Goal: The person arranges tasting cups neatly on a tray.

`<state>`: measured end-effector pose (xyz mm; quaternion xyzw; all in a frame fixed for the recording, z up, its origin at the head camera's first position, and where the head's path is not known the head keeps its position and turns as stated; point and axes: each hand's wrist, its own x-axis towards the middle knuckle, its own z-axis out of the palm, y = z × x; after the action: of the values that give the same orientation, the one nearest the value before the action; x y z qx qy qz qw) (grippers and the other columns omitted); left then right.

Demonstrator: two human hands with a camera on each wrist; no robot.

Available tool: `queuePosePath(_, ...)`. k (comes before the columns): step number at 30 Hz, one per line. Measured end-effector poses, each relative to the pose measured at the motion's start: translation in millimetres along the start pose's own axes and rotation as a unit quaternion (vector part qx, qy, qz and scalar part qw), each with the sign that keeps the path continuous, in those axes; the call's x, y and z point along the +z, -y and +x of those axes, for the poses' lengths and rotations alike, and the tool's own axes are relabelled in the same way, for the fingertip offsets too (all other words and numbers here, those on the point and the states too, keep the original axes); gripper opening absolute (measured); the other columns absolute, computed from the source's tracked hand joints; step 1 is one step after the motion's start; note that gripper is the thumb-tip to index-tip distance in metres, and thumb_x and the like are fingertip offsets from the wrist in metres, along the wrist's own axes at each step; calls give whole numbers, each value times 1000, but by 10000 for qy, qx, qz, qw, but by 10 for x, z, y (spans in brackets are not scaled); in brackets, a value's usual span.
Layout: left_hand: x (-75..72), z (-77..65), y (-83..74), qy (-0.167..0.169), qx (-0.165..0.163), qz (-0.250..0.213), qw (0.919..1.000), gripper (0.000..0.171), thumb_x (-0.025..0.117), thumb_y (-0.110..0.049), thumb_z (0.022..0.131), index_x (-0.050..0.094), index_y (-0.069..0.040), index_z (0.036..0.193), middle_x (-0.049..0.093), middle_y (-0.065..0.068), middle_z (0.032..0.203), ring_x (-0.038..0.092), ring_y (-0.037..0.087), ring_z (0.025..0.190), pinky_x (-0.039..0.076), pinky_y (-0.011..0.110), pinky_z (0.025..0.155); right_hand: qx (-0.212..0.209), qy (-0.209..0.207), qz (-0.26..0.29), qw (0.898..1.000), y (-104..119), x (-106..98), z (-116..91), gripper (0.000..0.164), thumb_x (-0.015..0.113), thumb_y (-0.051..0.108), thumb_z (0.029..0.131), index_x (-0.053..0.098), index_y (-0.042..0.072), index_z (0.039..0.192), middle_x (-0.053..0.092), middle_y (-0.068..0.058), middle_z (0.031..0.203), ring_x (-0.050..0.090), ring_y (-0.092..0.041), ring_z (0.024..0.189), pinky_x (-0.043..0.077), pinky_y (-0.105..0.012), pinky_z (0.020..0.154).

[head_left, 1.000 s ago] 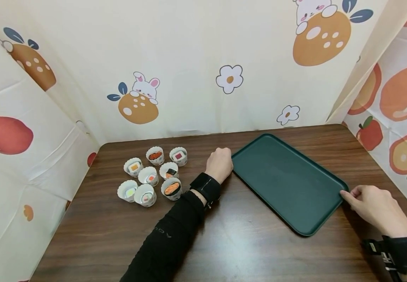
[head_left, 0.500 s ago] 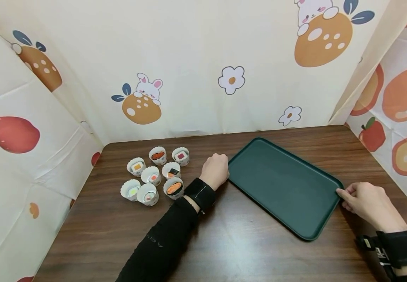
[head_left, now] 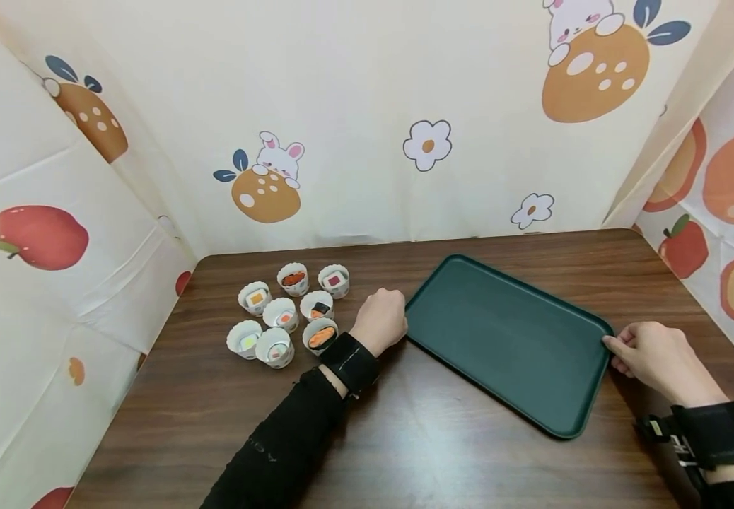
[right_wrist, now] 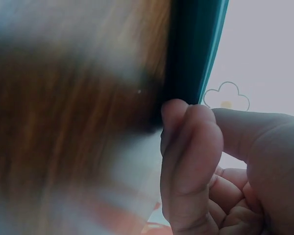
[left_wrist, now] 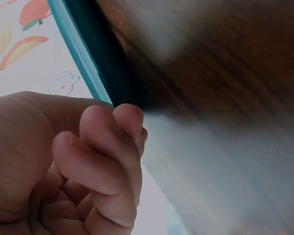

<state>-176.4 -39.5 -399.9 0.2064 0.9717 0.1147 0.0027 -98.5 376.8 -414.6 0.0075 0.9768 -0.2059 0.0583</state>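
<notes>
A dark green rectangular tray [head_left: 507, 346] lies at an angle on the right half of the table. My left hand [head_left: 380, 322] pinches its left end, fingers curled under the rim and thumb above. At the opposite end my right hand [head_left: 656, 357] pinches the rim between thumb and fingers. In the left wrist view the curled fingers [left_wrist: 108, 161] sit at the tray's edge [left_wrist: 83, 54]. The right wrist view likewise has the fingers [right_wrist: 193, 147] gripping the green rim [right_wrist: 201, 54]. The tray's surface carries nothing.
Left of my left hand stand several white paper cups [head_left: 274, 347] holding small sushi pieces [head_left: 321, 336], close to the left forearm. The brown wooden table [head_left: 405, 438] ends at a printed cloth backdrop [head_left: 354, 141] behind and at both sides.
Both hands and the tray between them have shifted toward me and slightly left, and the tray has turned a little. The cups keep their places on the table; the head view has swung slightly left.
</notes>
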Motion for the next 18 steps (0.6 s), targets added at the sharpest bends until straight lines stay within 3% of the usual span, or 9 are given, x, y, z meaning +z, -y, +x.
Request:
queuePosePath(9, 19, -150, 24, 74, -61, 139, 9999, 36, 65, 0, 97, 56, -11, 64, 40, -2, 60, 44, 12, 54, 42, 29, 52, -164, 2, -36, 9999, 33, 12, 85, 37, 60, 14, 108, 67, 5, 73, 62, 3, 59, 57, -15, 59, 41, -34, 61)
queuePosePath(15, 30, -295, 51, -169, -10, 255, 9995, 38, 67, -1, 95, 55, -11, 61, 49, -1, 59, 53, 14, 54, 50, 34, 50, -273, -30, 1, 9996, 92, 40, 141, 37, 59, 14, 109, 66, 4, 74, 62, 2, 59, 57, -15, 58, 42, -34, 60)
queuePosePath(18, 30, -379, 61, -196, 33, 298, 9994, 37, 69, -2, 95, 57, -11, 62, 48, -1, 59, 54, 15, 53, 47, 32, 48, -291, -12, 17, 9996, 126, 49, 174, 36, 59, 13, 109, 66, 4, 75, 62, 2, 60, 56, -16, 60, 42, -34, 60)
